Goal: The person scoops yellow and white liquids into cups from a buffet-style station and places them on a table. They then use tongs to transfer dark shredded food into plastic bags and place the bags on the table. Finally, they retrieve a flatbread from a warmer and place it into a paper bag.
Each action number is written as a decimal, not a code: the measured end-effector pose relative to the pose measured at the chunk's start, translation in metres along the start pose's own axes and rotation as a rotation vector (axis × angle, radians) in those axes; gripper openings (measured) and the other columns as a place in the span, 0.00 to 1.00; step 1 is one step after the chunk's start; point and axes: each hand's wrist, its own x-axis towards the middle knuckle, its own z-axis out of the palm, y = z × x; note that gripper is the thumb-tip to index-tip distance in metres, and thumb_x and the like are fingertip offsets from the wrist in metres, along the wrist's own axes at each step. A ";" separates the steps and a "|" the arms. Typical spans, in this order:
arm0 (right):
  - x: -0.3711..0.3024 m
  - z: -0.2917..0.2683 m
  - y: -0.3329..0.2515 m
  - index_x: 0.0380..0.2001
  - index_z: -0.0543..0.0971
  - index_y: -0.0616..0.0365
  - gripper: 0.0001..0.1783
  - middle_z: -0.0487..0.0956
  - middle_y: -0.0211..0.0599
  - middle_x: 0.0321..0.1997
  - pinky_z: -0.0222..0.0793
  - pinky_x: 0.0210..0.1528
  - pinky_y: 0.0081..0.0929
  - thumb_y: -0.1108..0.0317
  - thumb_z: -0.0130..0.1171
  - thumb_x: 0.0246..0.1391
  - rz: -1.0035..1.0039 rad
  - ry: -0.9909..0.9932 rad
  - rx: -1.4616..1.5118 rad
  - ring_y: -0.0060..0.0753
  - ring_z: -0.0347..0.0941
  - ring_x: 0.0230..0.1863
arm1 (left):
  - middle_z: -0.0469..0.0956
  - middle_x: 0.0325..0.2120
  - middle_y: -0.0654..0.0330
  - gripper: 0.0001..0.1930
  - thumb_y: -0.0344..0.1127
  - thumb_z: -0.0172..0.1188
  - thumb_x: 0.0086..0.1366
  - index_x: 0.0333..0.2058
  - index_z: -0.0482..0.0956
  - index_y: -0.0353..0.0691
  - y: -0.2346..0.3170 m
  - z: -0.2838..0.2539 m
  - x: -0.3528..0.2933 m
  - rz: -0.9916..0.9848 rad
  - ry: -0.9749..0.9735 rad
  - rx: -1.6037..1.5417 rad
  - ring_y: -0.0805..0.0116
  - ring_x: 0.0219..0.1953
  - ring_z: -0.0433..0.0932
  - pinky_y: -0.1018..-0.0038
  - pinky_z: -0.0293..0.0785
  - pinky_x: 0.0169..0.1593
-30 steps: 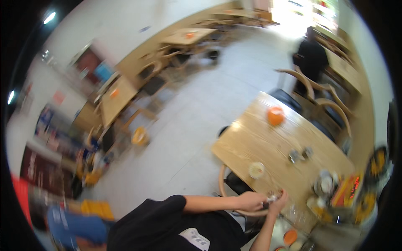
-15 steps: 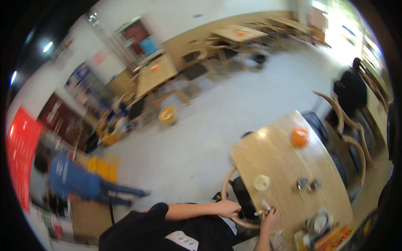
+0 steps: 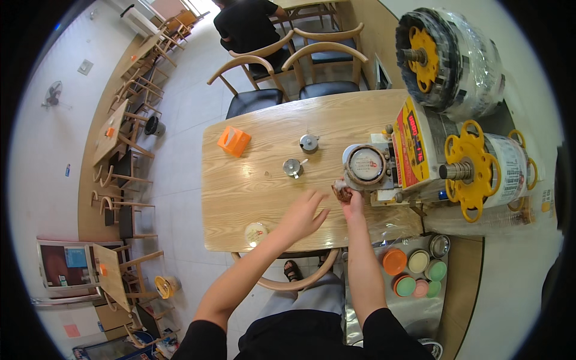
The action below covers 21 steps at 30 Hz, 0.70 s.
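Note:
My left hand (image 3: 305,217) hovers over the wooden table (image 3: 240,198), fingers spread, with nothing in it. My right hand (image 3: 353,205) is closed on a crumpled brown-and-white wad (image 3: 342,191), possibly tissue; its kind is unclear. This hand sits just below the round metal holder of a cup sealing machine (image 3: 414,141). Inside the holder is a round white-topped cup (image 3: 366,164). A second cup with a pale printed top (image 3: 256,234) stands near the table's front edge, left of my left forearm. Two small metal jars (image 3: 309,143) stand beyond my hands.
Two film rolls with yellow hubs (image 3: 471,171) jut from the machine. An orange tissue box (image 3: 234,141) is at the far left of the table. Coloured tubs (image 3: 395,262) stand on a metal surface at right. Chairs (image 3: 258,102) and a seated person (image 3: 249,33) are beyond.
My view has swung toward the table and sealing machine. My left hand has left the chair back and now hangs over the table. The right hand is now beside the machine's cup holder.

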 end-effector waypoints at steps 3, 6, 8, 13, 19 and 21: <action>0.005 -0.014 0.004 0.45 0.74 0.55 0.11 0.77 0.34 0.38 0.73 0.41 0.29 0.74 0.49 0.60 -0.002 -0.002 0.161 0.29 0.74 0.39 | 0.70 0.53 0.44 0.24 0.40 0.65 0.59 0.52 0.72 0.37 0.012 0.026 0.072 0.080 0.125 0.052 0.44 0.55 0.70 0.58 0.69 0.57; -0.007 -0.002 -0.002 0.39 0.76 0.59 0.08 0.76 0.34 0.32 0.69 0.36 0.28 0.73 0.49 0.60 -0.003 -0.096 0.198 0.29 0.71 0.33 | 0.68 0.54 0.41 0.25 0.42 0.67 0.55 0.49 0.73 0.38 0.005 0.056 0.110 0.136 0.288 0.200 0.40 0.57 0.67 0.55 0.66 0.58; 0.001 -0.022 -0.017 0.38 0.76 0.59 0.08 0.77 0.35 0.34 0.71 0.39 0.31 0.73 0.49 0.59 -0.008 -0.264 0.203 0.31 0.73 0.34 | 0.68 0.53 0.40 0.25 0.42 0.68 0.53 0.46 0.73 0.38 0.009 0.071 0.138 0.143 0.329 0.194 0.39 0.57 0.66 0.54 0.66 0.58; -0.024 -0.014 -0.022 0.43 0.74 0.60 0.14 0.78 0.37 0.37 0.76 0.42 0.36 0.78 0.48 0.53 -0.040 -0.003 0.036 0.37 0.76 0.39 | 0.70 0.47 0.41 0.21 0.42 0.68 0.48 0.35 0.71 0.37 -0.006 0.076 0.160 0.053 0.216 0.029 0.42 0.49 0.70 0.56 0.69 0.53; -0.104 -0.016 -0.014 0.49 0.73 0.58 0.16 0.79 0.35 0.45 0.76 0.46 0.30 0.76 0.56 0.57 0.264 -0.258 -0.557 0.30 0.77 0.45 | 0.69 0.45 0.51 0.21 0.34 0.75 0.43 0.32 0.72 0.36 0.002 -0.068 0.074 0.189 0.432 0.022 0.60 0.38 0.76 0.67 0.76 0.40; -0.124 -0.018 0.018 0.40 0.75 0.55 0.12 0.81 0.32 0.35 0.76 0.37 0.24 0.78 0.63 0.53 0.282 -0.300 -0.709 0.26 0.79 0.36 | 0.68 0.48 0.49 0.21 0.31 0.75 0.43 0.32 0.71 0.36 0.012 -0.125 0.012 0.112 0.551 0.070 0.63 0.34 0.77 0.69 0.76 0.39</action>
